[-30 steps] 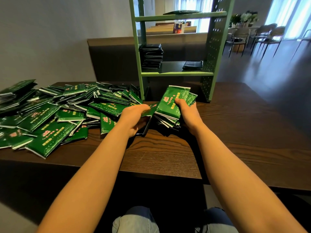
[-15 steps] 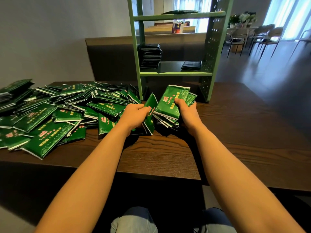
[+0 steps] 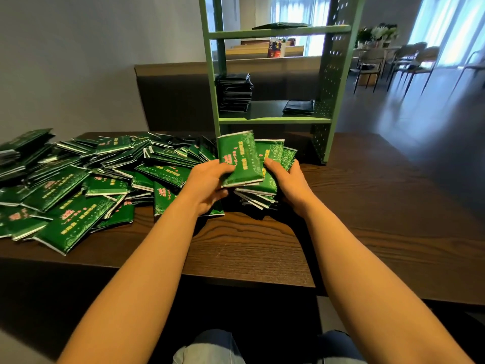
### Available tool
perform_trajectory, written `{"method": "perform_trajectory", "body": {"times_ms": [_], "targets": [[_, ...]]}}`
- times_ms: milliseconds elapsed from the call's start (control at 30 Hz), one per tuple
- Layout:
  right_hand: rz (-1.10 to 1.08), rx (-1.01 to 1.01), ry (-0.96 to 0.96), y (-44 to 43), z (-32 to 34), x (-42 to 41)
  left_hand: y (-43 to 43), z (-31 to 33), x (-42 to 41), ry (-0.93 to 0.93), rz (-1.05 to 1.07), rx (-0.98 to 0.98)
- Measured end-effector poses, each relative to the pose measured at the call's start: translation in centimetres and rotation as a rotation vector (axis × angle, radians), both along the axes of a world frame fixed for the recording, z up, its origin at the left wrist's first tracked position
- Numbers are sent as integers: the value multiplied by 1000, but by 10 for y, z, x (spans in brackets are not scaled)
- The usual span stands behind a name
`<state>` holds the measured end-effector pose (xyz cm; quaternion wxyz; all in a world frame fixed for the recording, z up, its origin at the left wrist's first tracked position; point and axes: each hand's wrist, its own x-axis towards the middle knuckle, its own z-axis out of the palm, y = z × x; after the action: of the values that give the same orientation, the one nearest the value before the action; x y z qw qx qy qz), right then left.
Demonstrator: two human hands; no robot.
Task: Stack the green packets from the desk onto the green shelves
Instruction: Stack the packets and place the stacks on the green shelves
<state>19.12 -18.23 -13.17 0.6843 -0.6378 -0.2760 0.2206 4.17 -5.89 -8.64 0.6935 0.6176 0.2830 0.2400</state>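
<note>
Both hands hold a fanned bundle of green packets (image 3: pixel 273 164) just above the dark wooden desk (image 3: pixel 262 248), in front of the green shelves (image 3: pixel 275 120). My left hand (image 3: pixel 207 182) grips one green packet (image 3: pixel 240 160) and lays it on top of the bundle. My right hand (image 3: pixel 290 183) grips the bundle from the right, thumb on top. A heap of loose green packets (image 3: pixel 78 185) covers the desk's left half. A tall stack of packets (image 3: pixel 235 91) and a low one (image 3: pixel 299 106) sit on the middle shelf; another packet (image 3: pixel 280 25) lies on the top shelf.
The shelf unit stands on the desk's far edge, its perforated side panel (image 3: pixel 333 74) on the right. A grey wall runs along the left. Chairs (image 3: pixel 409 59) and a table with flowers stand far right on the open floor. My knees (image 3: pixel 210 350) show under the desk.
My left hand has lifted a packet from beside the heap, swung it rightward and set it on top of the bundle in my right hand. The right hand stayed almost still.
</note>
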Motion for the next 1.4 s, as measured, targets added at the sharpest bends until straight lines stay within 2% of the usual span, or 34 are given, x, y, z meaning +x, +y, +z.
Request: {"method": "perform_trajectory", "body": {"times_ms": [100, 233, 400, 533, 667, 833, 933, 1200, 1400], "targets": [[56, 12, -35, -2, 1, -2, -6, -9, 7, 35, -85, 183], [93, 16, -24, -3, 3, -2, -8, -12, 12, 9, -207, 279], [163, 16, -55, -5, 11, -7, -7, -9, 11, 77, -320, 394], [152, -14, -19, -3, 8, -5, -8, -5, 13, 38, -273, 178], [153, -23, -110, -6, 10, -8, -11, 6, 19, 20, -192, 80], [154, 16, -155, -4, 11, -10, -27, 8, 35, -149, -129, 78], [193, -32, -177, -6, 12, -10, -36, -5, 42, -226, -137, 82], [144, -1, -86, -4, 11, -8, -43, -12, 47, -318, -93, 81], [161, -93, -100, -6, 6, -8, -41, -21, 51, -265, -96, 67]]}}
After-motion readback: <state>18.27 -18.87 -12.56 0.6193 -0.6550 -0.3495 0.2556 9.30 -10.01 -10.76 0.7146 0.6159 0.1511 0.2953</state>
